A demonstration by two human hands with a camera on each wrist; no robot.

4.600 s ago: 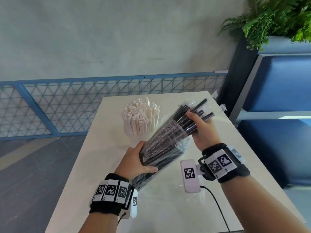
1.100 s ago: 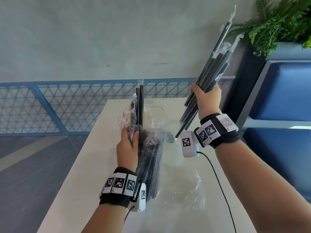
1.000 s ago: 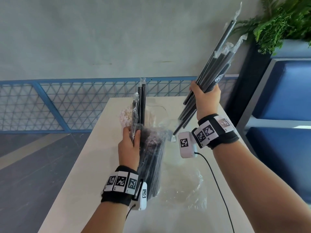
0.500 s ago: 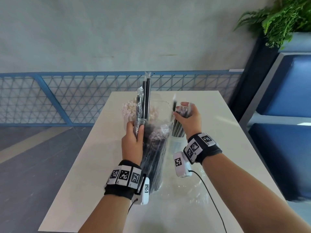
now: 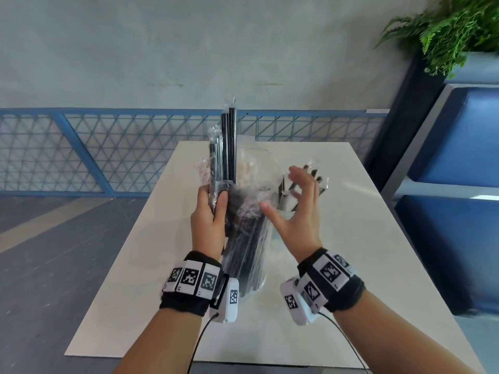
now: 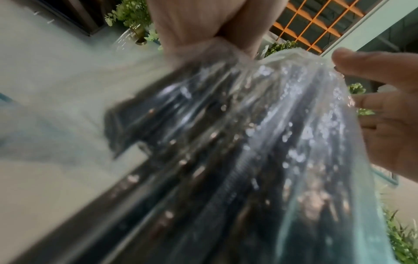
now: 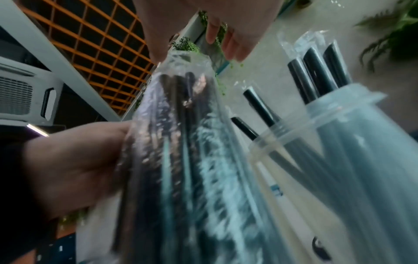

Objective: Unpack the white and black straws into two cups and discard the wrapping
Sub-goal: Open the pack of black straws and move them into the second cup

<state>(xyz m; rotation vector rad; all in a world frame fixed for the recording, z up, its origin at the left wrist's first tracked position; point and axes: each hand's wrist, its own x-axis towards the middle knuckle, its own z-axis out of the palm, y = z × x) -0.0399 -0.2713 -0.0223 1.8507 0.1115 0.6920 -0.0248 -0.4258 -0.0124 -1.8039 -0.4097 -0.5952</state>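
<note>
My left hand (image 5: pixel 212 198) grips a clear plastic bag of black straws (image 5: pixel 244 238) upright over the white table (image 5: pixel 359 238). Two or three wrapped black straws (image 5: pixel 229 147) stick up out of my fist. To the right of the bag, my right hand (image 5: pixel 289 200) is open with spread fingers and holds nothing. Behind it stands a clear cup (image 7: pixel 353 160) with several black straws (image 5: pixel 313 175) leaning in it. The cup of white straws (image 5: pixel 247 168) shows only dimly through the bag. The bag (image 6: pixel 237 142) fills the left wrist view, where my right hand's fingers (image 6: pixel 384 110) are beside it.
Crumpled clear wrapping (image 5: pixel 272 303) lies on the table below the bag. A blue mesh railing (image 5: pixel 108 152) runs behind the table. Blue seating (image 5: pixel 459 163) and a potted fern (image 5: pixel 453 31) stand at the right.
My right hand came down from high on the right, put its handful of black straws into the cup, let go and drew back open toward the bag. The left hand kept hold of the bag.
</note>
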